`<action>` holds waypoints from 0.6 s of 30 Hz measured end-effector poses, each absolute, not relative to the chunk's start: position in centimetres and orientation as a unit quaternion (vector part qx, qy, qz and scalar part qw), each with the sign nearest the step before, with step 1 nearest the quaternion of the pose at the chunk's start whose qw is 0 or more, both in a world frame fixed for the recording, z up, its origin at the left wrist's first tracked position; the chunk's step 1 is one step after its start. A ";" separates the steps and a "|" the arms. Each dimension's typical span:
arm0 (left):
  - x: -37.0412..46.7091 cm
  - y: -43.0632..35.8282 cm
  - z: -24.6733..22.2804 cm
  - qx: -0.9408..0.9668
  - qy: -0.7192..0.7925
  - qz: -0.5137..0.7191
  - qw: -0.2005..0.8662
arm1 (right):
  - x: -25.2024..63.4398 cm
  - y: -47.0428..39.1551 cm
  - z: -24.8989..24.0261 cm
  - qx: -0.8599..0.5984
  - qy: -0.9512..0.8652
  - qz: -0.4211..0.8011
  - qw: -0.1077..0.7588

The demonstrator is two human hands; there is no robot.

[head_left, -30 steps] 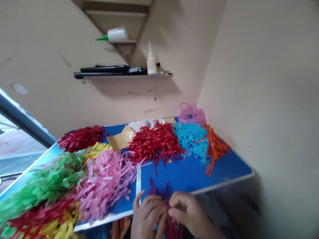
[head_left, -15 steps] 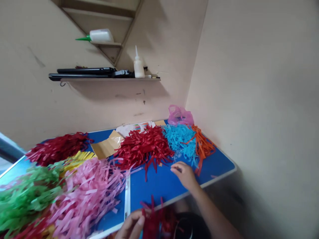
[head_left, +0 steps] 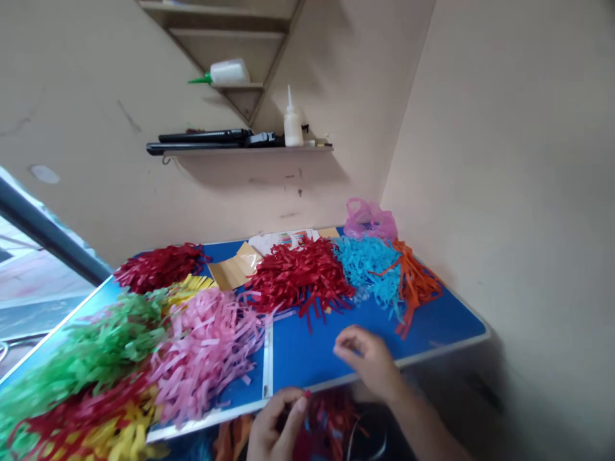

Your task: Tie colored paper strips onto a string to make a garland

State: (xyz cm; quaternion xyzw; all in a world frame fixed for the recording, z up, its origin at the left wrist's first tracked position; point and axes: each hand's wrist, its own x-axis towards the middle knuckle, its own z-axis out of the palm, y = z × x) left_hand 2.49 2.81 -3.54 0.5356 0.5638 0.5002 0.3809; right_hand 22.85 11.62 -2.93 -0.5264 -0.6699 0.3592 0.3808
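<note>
Going L to R on my head-cam feed: green strips (head_left: 113, 333) spill over the L end of the blue table (head_left: 307, 358), w/ pink strips (head_left: 206, 358) just beside them. Next is the L hand (head_left: 275, 426), low at the front edge, thumb & index closed in a pinch on a small red tip (head_left: 308, 394). Only that tip shows, so I can't call its long axis. Dark red strips (head_left: 334, 413) sit below the edge, approx. R of the L hand, too blurred for me to say if they're one piece w/ the tip. Key relation, as I judge it: L is the nearer hand, the tip being right at its fingertips; from the R hand (head_left: 368, 358) it lies down & to the L, apart. R hand is up over the front edge, loosely curled, thumb & index tips close w/ a gap behind them; no load visible, but can't tell if smth thin is between. Farther R & back, orange strips (head_left: 416, 282) lie well apart from both hands.
</note>
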 end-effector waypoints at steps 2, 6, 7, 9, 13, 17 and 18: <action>2.4 2.9 -3.2 0.574 0.546 0.479 0.378 | 20.8 8.3 -2.7 -0.456 -0.567 0.526 0.441; 2.4 2.8 -3.3 0.598 0.539 0.462 0.373 | 18.3 5.4 -3.0 -0.402 -0.407 0.655 0.493; 2.4 2.7 -3.3 0.599 0.540 0.463 0.369 | 18.2 5.3 -3.0 -0.399 -0.396 0.661 0.496; 2.4 2.6 -3.4 0.608 0.540 0.467 0.347 | 18.1 5.4 -3.1 -0.404 -0.394 0.659 0.498; 2.2 2.5 -3.1 0.660 0.518 0.460 0.290 | 18.4 5.5 -2.7 -0.421 -0.426 0.633 0.490; 2.1 2.6 -3.1 0.686 0.499 0.452 0.277 | 18.5 5.2 -2.5 -0.412 -0.451 0.637 0.470; 2.2 2.6 -3.2 0.676 0.503 0.453 0.290 | 18.5 5.2 -2.6 -0.408 -0.448 0.643 0.468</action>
